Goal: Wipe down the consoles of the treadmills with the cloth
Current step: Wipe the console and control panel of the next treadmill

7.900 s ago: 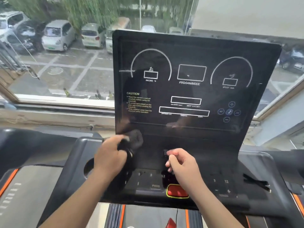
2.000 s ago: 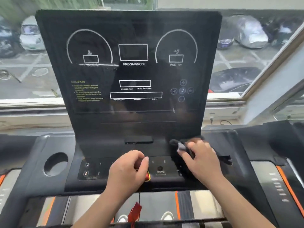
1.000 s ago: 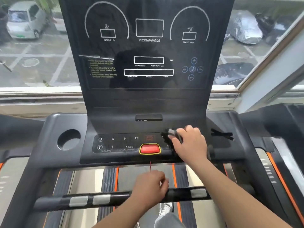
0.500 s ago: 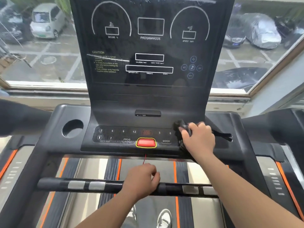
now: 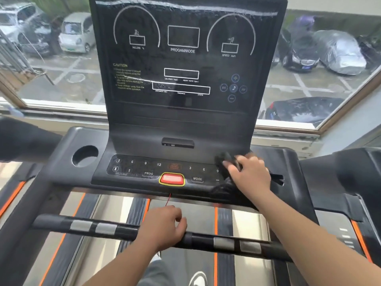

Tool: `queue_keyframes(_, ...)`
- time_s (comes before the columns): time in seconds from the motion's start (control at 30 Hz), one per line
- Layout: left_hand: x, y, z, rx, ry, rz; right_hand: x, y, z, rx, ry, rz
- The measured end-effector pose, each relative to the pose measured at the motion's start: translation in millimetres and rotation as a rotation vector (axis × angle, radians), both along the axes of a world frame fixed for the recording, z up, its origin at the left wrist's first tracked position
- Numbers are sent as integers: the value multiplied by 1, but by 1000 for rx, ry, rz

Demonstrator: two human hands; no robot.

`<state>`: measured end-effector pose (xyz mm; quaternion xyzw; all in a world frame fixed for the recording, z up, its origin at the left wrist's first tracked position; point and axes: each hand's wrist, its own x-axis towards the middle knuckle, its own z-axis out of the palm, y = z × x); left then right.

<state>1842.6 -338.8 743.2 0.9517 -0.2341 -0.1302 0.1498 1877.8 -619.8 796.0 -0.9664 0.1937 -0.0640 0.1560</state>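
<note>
- Two bare hands work at a single black treadmill console point(image 5: 68, 178). The right hand point(image 5: 250, 174) lies on the right end of its button strip point(image 5: 144, 168), and the left hand point(image 5: 165, 226) is on the bar below.
- Right hand: the fingers are curled over a dark, bunched cloth point(image 5: 223, 160), gripping it and pressing it onto the console just right of the printed "9". Some of the cloth shows past the fingertips and some below the hand. It is blurred.
- Left hand: the fingers and thumb are wrapped round the black horizontal handlebar with silver sensor patches point(image 5: 92, 227), near its middle.
- Glossy black upright display panel point(image 5: 185, 116): it is marked INCLINE, PROGAM/MODE and SPEED, with a yellow CAUTION note at the left. Pale streaks cross its top edge and its middle.
- Button strip: it has printed numbers and the labels PROG and MODE. A red oval stop button with a yellow rim point(image 5: 172, 178) sits at its centre, well left of the cloth.
- Thin red cord point(image 5: 169, 200): it hangs from below the stop button towards the left hand.
- Round cup recess point(image 5: 85, 155): it is set in the console's left wing, far from the cloth.
- Window point(image 5: 61, 83): it stands behind the panel and looks onto parked cars, one under a silver cover point(image 5: 340, 52).
- Walking deck with orange stripes point(image 5: 215, 221): it is seen below the handlebar, with the toe of a white shoe point(image 5: 199, 279) at the lower edge.
</note>
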Motion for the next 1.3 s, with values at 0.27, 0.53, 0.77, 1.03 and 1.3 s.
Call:
queue_keyframes(0.27,2,1,-11,-11,-17,-11,21,45,-3,-132,-47,9)
queue_keyframes(0.53,0,2,-16,-33,-70,-4,-8,56,-23,-138,-211,383)
queue_keyframes(0.77,2,1,-10,-54,-33,-3,45,8,-3,-169,-171,117)
queue_keyframes(1.03,7,0,-7,-2,33,-34,68,23,-3,-150,-262,36)
queue_keyframes(1.3,6,0,-11,-8,22,-25,45,61,2,-117,69,273)
